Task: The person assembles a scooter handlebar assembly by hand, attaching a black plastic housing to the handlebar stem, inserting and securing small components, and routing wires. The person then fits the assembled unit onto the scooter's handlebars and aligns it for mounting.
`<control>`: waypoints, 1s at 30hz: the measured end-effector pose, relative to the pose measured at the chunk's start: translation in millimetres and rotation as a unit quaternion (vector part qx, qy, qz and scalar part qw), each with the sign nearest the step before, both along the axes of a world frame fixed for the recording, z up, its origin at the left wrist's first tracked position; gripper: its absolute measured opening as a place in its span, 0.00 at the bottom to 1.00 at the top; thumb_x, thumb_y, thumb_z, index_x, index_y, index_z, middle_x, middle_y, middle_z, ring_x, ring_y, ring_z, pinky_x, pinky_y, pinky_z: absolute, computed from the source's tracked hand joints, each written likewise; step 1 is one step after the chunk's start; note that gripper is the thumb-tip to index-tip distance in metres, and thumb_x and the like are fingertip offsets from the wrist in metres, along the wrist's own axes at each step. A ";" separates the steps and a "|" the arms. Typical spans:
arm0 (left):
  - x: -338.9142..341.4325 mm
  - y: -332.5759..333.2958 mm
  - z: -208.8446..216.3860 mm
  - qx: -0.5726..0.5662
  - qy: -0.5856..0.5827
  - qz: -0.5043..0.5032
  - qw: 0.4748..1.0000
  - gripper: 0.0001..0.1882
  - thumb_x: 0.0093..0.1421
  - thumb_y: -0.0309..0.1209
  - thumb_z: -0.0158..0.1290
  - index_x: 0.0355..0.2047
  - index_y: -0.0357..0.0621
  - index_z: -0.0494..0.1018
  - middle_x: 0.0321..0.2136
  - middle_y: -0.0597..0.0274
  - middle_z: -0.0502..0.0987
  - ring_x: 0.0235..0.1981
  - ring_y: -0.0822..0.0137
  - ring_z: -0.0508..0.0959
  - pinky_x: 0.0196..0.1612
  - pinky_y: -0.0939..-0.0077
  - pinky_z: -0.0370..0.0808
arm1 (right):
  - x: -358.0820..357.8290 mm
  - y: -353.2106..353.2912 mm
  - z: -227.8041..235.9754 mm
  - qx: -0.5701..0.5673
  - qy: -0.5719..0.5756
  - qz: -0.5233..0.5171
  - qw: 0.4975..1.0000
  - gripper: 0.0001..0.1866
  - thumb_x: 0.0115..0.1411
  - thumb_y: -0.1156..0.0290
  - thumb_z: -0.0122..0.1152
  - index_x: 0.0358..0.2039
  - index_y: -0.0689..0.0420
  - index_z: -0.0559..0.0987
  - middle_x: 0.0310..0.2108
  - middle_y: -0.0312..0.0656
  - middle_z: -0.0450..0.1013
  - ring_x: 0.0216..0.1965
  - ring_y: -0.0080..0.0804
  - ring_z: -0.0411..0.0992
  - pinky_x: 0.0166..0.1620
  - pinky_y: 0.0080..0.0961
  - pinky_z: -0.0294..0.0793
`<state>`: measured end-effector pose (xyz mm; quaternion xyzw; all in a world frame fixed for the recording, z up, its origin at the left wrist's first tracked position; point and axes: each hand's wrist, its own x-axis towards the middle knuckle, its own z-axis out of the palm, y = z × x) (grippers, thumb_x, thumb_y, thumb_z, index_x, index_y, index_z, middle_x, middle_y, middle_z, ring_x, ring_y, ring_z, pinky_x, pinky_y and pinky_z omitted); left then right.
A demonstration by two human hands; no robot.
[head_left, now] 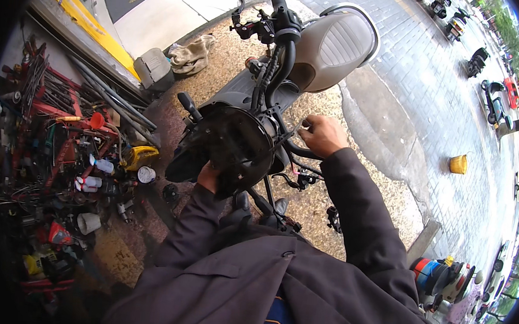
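A scooter with a grey padded seat (342, 45) stands in front of me, its bare handlebar (286, 57) exposed at the steering column. At the near end of the column sits a round black housing (243, 139) with cables around it. My left hand (208, 176) is at the housing's lower left edge; its fingers are hidden behind the dark parts. My right hand (325, 137) is just right of the column, beside the bar and some cables. Its fingers are curled in a pinch, and what is between them is too small to make out.
Tools and parts lie heaped on the left, with a red funnel (97, 120) and a white cup (146, 174) among them. A cloth (192, 54) lies beside a grey box (152, 68). Loose switchgear (333, 219) lies on the pebbled floor. A yellow bucket (458, 164) stands on the paving.
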<state>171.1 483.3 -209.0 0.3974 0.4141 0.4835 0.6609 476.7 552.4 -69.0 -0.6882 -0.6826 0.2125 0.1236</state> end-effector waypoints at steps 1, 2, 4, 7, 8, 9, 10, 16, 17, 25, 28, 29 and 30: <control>-6.3 0.0 -4.9 0.041 0.017 -0.007 0.999 0.13 0.60 0.27 0.50 0.46 0.38 0.75 0.43 0.58 0.79 0.43 0.61 0.79 0.48 0.72 0.74 | -5.5 3.2 -1.9 -0.027 -0.022 0.003 0.999 0.14 0.54 0.60 0.62 0.32 0.58 0.80 0.29 0.54 0.77 0.35 0.52 0.76 0.41 0.42 0.74; -12.1 -0.2 -9.0 -0.001 0.016 0.009 1.000 0.13 0.60 0.25 0.50 0.45 0.38 0.75 0.43 0.57 0.79 0.43 0.61 0.79 0.49 0.72 0.74 | -11.0 6.9 -4.5 -0.052 -0.044 0.008 0.998 0.15 0.54 0.58 0.62 0.32 0.58 0.80 0.31 0.53 0.77 0.37 0.52 0.76 0.43 0.43 0.75; -20.7 -1.9 -14.7 -0.088 -0.033 0.040 0.995 0.13 0.60 0.23 0.49 0.45 0.37 0.75 0.44 0.55 0.78 0.44 0.61 0.78 0.49 0.71 0.73 | -20.5 11.4 -12.4 -0.077 -0.062 0.015 0.995 0.15 0.55 0.58 0.61 0.32 0.58 0.80 0.31 0.54 0.77 0.37 0.53 0.76 0.43 0.43 0.75; -22.1 -5.0 -16.9 -0.083 0.006 0.051 0.995 0.14 0.60 0.22 0.47 0.45 0.35 0.75 0.44 0.54 0.78 0.45 0.63 0.78 0.50 0.72 0.72 | -26.4 14.0 -26.2 -0.080 -0.080 0.026 0.993 0.15 0.55 0.59 0.60 0.32 0.59 0.80 0.32 0.55 0.77 0.37 0.54 0.76 0.43 0.44 0.75; -20.9 -5.7 -15.8 -0.070 0.050 0.063 0.994 0.14 0.59 0.23 0.49 0.45 0.35 0.75 0.44 0.55 0.79 0.44 0.64 0.78 0.49 0.72 0.72 | -26.5 14.8 -30.2 -0.076 -0.085 0.028 0.993 0.15 0.55 0.59 0.60 0.32 0.59 0.80 0.31 0.55 0.77 0.37 0.54 0.76 0.43 0.45 0.75; -20.9 -6.8 -13.8 -0.047 0.113 0.063 0.991 0.14 0.57 0.24 0.50 0.44 0.35 0.76 0.43 0.57 0.79 0.43 0.64 0.78 0.47 0.73 0.72 | -27.1 16.2 -34.3 -0.064 -0.086 0.042 0.993 0.12 0.54 0.63 0.59 0.31 0.59 0.79 0.30 0.57 0.76 0.37 0.55 0.75 0.42 0.45 0.74; -21.4 -7.7 -10.8 0.004 0.179 0.065 0.982 0.14 0.56 0.25 0.51 0.43 0.35 0.76 0.42 0.58 0.79 0.42 0.65 0.78 0.46 0.74 0.72 | -26.7 16.3 -37.4 -0.047 -0.071 0.055 0.995 0.11 0.54 0.64 0.59 0.31 0.59 0.79 0.30 0.57 0.76 0.36 0.56 0.75 0.41 0.46 0.74; -13.7 -5.9 11.5 -0.024 0.141 0.076 0.987 0.16 0.54 0.24 0.50 0.43 0.35 0.76 0.42 0.58 0.80 0.43 0.66 0.77 0.47 0.74 0.70 | -24.9 10.3 -44.5 0.008 -0.027 0.046 0.999 0.09 0.51 0.68 0.59 0.29 0.60 0.76 0.28 0.58 0.75 0.34 0.57 0.75 0.40 0.47 0.73; -12.3 -5.4 14.7 -0.046 0.131 0.083 0.987 0.16 0.54 0.23 0.50 0.43 0.34 0.76 0.42 0.59 0.80 0.43 0.66 0.77 0.48 0.74 0.70 | -25.7 10.2 -45.1 0.002 -0.025 0.049 0.998 0.10 0.51 0.67 0.59 0.29 0.61 0.77 0.28 0.58 0.75 0.34 0.58 0.74 0.40 0.47 0.73; -9.6 -1.9 22.9 -0.079 0.083 0.105 0.988 0.16 0.55 0.21 0.50 0.44 0.34 0.76 0.41 0.61 0.80 0.42 0.68 0.76 0.48 0.76 0.69 | -26.5 11.2 -43.4 -0.004 -0.033 0.065 0.997 0.09 0.52 0.70 0.56 0.30 0.62 0.77 0.29 0.59 0.75 0.35 0.58 0.74 0.40 0.48 0.73; -11.0 -2.3 19.6 -0.061 0.134 0.099 0.984 0.15 0.55 0.21 0.50 0.44 0.34 0.76 0.42 0.61 0.80 0.42 0.68 0.76 0.48 0.76 0.70 | -26.5 9.7 -42.8 -0.001 -0.043 0.070 0.997 0.08 0.51 0.72 0.55 0.31 0.62 0.76 0.29 0.59 0.75 0.35 0.58 0.74 0.41 0.48 0.73; -11.5 -2.3 18.5 -0.067 0.104 0.097 0.988 0.15 0.55 0.21 0.50 0.44 0.34 0.76 0.42 0.60 0.80 0.42 0.68 0.76 0.48 0.76 0.70 | -26.8 9.2 -42.7 0.020 -0.017 0.085 0.996 0.08 0.51 0.72 0.54 0.31 0.62 0.76 0.29 0.59 0.75 0.36 0.58 0.74 0.41 0.47 0.73; -11.9 -1.9 17.4 -0.069 0.100 0.095 0.988 0.15 0.55 0.21 0.50 0.44 0.34 0.76 0.42 0.60 0.80 0.42 0.68 0.77 0.48 0.76 0.70 | -27.2 9.0 -43.0 0.033 -0.001 0.094 0.995 0.08 0.50 0.73 0.54 0.31 0.62 0.76 0.29 0.58 0.75 0.36 0.58 0.74 0.41 0.47 0.73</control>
